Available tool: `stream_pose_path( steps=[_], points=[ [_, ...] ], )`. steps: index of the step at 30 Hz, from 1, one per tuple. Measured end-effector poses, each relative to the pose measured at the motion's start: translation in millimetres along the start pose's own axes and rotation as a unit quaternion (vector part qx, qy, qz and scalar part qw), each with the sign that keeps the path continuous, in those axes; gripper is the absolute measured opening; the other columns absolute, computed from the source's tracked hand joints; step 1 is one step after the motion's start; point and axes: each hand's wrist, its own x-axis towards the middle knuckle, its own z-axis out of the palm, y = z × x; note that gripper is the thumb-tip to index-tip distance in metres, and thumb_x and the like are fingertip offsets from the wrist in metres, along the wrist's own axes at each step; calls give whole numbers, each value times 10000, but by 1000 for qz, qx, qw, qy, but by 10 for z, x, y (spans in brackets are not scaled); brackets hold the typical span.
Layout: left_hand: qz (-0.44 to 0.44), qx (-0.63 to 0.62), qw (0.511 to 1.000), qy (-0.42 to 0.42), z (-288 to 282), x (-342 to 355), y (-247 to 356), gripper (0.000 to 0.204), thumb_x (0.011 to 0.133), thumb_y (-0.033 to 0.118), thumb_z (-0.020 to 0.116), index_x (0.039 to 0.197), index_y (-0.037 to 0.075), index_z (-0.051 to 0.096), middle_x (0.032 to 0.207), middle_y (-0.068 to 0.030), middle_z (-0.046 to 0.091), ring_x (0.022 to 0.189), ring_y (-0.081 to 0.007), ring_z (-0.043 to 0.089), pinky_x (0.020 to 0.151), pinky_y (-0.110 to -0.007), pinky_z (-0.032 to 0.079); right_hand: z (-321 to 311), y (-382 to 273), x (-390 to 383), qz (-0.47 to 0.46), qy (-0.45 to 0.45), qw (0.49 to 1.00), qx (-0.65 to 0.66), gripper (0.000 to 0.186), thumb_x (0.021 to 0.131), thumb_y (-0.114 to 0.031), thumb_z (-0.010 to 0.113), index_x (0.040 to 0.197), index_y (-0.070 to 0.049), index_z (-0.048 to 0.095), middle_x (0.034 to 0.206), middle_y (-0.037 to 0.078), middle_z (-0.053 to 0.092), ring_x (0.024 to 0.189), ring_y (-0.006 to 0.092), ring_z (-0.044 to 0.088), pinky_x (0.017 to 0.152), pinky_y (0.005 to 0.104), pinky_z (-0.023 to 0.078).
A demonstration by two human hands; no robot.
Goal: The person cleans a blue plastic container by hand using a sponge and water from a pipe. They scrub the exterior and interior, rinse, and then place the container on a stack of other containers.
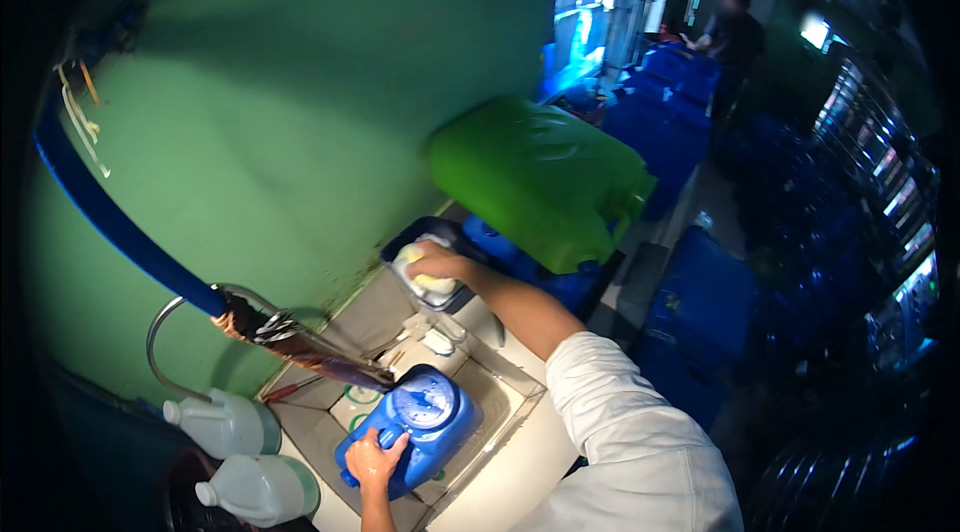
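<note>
A blue plastic water jug [440, 442] stands in the sink [492, 414], with its round, wet or sudsy cap facing up. My left hand [373, 458] has its fingers wrapped round the jug's handle. Farther off, at the wall side beyond the sink, my right hand [436, 260] reaches into a dark tub [458, 302] of whitish suds. Its fingers are closed on a pale yellow sponge [432, 283], partly hidden by suds and the hand. The white-sleeved right arm stretches across the right side of the sink.
A blue hose [120, 222] with a wrapped end [320, 357] hangs over the sink. Two whitish jugs [262, 488] stand at left. A large green container [535, 177] leans beyond the tub. Blue containers [700, 282] line the right; a person [735, 32] stands far back.
</note>
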Motion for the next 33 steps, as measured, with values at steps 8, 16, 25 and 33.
stream_pose_path(
  steps=[8, 16, 25, 33],
  points=[
    [-6, -6, 999, -53, 29, 63, 203, 660, 712, 678, 743, 865, 36, 736, 737, -239, 702, 737, -427, 701, 707, -521, 543, 1288, -687, -2287, -229, -10, 945, -235, 536, 811, -347, 744, 1307, -168, 651, 1274, 140, 603, 1217, 323, 559, 966, 491, 455],
    [17, -10, 998, -65, 104, 42, 94, 639, 768, 690, 697, 934, 74, 729, 804, -227, 723, 785, -400, 713, 741, -502, 553, 1288, -241, -2100, -380, -50, 863, -330, 385, 712, -295, 783, 1013, -96, 648, 1061, 108, 604, 1107, 307, 550, 889, 433, 459],
    [-2, -29, 997, -78, -36, 4, 199, 591, 791, 639, 697, 938, 68, 722, 801, -213, 725, 784, -387, 721, 722, -483, 567, 1116, -439, -2209, -175, -41, 959, -220, 359, 671, -245, 788, 1008, -137, 726, 1069, 83, 682, 1034, 301, 620, 892, 454, 499],
    [30, -65, 997, -33, 31, -14, 167, 603, 800, 638, 683, 877, 42, 733, 826, -200, 732, 798, -392, 708, 764, -485, 556, 1507, -452, -1909, -343, -107, 891, -277, 364, 730, -201, 732, 1082, -124, 684, 1187, 96, 668, 1072, 290, 642, 890, 420, 513]
  ],
)
